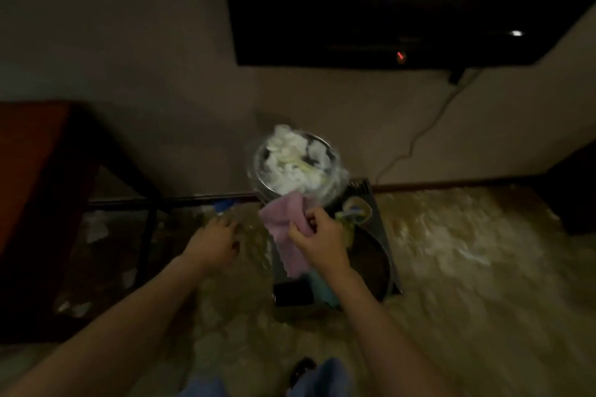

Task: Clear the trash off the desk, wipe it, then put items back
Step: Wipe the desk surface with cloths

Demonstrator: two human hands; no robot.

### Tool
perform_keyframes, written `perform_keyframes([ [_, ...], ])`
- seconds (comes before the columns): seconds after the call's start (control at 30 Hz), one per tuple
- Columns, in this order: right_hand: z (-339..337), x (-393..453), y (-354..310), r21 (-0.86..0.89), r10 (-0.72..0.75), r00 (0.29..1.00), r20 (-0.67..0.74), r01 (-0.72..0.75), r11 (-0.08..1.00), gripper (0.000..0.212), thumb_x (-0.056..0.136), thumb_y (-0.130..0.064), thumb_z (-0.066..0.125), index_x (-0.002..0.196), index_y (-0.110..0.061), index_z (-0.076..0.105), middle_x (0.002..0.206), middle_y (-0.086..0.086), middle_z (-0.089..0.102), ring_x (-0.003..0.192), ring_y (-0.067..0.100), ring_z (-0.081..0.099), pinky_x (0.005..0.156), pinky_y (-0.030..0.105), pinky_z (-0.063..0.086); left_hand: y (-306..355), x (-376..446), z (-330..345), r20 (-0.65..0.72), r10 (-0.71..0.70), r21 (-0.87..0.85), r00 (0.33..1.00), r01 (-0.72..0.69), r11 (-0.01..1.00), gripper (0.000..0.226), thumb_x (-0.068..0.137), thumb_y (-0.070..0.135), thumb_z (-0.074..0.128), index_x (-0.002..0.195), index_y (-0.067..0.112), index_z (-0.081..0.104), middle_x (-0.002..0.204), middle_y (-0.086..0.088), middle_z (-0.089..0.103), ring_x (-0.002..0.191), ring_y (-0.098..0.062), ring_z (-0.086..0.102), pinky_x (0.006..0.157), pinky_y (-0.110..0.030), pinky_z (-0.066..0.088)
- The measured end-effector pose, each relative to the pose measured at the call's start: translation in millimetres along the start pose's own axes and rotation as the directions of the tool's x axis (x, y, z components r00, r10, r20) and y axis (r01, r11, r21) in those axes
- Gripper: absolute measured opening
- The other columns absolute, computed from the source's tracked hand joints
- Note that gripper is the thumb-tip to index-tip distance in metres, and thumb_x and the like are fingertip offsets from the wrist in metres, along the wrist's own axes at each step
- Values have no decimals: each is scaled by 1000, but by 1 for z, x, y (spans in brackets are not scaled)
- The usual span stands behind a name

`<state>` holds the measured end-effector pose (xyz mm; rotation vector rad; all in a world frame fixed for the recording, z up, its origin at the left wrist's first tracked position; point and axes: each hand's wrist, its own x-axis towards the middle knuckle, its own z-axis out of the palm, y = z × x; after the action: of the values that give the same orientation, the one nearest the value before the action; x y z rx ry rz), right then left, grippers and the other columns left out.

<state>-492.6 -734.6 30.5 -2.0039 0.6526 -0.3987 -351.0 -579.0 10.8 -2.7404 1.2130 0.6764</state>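
Dim room, blurry marble floor, and a bin (295,167) heaped with white trash by the wall. Right hand (319,240) pinches the pink cloth (285,226) just below the rim; left hand (214,243) reaches low, grip unclear. Best carry that cloth to the desk (42,177), left.

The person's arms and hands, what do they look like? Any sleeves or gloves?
Both arms are bare to the frame's edge: no sleeves, gloves, watch or bracelets show. The left hand and right hand are bare too, with no rings visible on the fingers, though the dim, blurry picture could hide small things.
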Motion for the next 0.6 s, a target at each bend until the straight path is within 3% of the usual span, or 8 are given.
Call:
perform_keyframes([
  [0.17,85,-6,-136,128,-193,961,200,169,977,30,81,-20,74,72,-25,46,66,-9,51,59,-8,52,55,10,39,-130,-110,-40,-119,-239,-36,964,237,971,48,92,25,49,139,19,39,142,-5,40,130,-22,37,103,-36,40],
  [0.3,179,-39,-226,263,-316,898,306,239,935,18,85,-13,68,81,-20,51,77,-3,57,65,-4,56,59,12,47,-232,-214,-44,-180,-347,-140,920,325,935,49,95,26,48,142,21,35,141,-2,40,126,-19,38,101,-32,41],
  [0.47,305,-103,-325,340,-495,758,425,373,863,18,85,-15,68,86,-24,52,85,-5,59,75,-2,59,68,18,53,-347,-352,-20,-216,-576,-148,788,557,817,45,97,31,45,140,20,38,135,-2,44,123,-19,41,98,-32,41],
  [0.6,379,-141,-372,380,-569,658,494,425,822,22,86,-14,68,87,-27,50,86,-10,58,79,-1,61,70,18,54,-408,-428,0,-205,-686,-220,698,650,728,37,98,31,39,132,19,45,126,-2,50,113,-20,45,89,-32,45],
])
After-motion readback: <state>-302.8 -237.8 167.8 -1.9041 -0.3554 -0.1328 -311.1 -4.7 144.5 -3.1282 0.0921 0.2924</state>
